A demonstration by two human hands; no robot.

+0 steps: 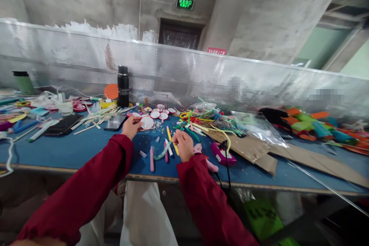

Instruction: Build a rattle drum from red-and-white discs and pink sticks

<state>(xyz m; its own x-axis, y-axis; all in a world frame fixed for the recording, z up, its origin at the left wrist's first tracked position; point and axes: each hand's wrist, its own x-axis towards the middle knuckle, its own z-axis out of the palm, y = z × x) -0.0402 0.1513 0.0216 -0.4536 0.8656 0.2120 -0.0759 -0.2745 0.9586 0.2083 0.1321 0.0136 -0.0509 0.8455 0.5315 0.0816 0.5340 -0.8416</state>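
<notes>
White disc (pixel 147 122), round and flat with a thin red rim; larger-looking than the other red-rimmed discs (pixel 155 114) gathered just beyond it; its left edge meets the fingertips of the left hand (pixel 132 126); thumb and forefinger there drawn close together; cannot tell whether they grip the disc or only overlap it in view; disc lies to the left of and farther than the right hand (pixel 183 145); hands apart from each other.

Right hand curled, fingertips bunched; cannot tell what, if anything, is pinched; curved translucent greenish strip (pixel 161 155) runs up toward those fingers, its small markings unreadable; yellow marker (pixel 168 140) just left of the same hand; pink pen (pixel 152 159) nearer, upright-lying on the blue tabletop (pixel 127 163).

Writing: green lit sign (pixel 185 4) on the far wall reads "EXIT" beneath Chinese characters; red sign (pixel 216 51) lower right of it, characters blurred; black bottle (pixel 123 86), far left of the hands, lettering too small to read.
</notes>
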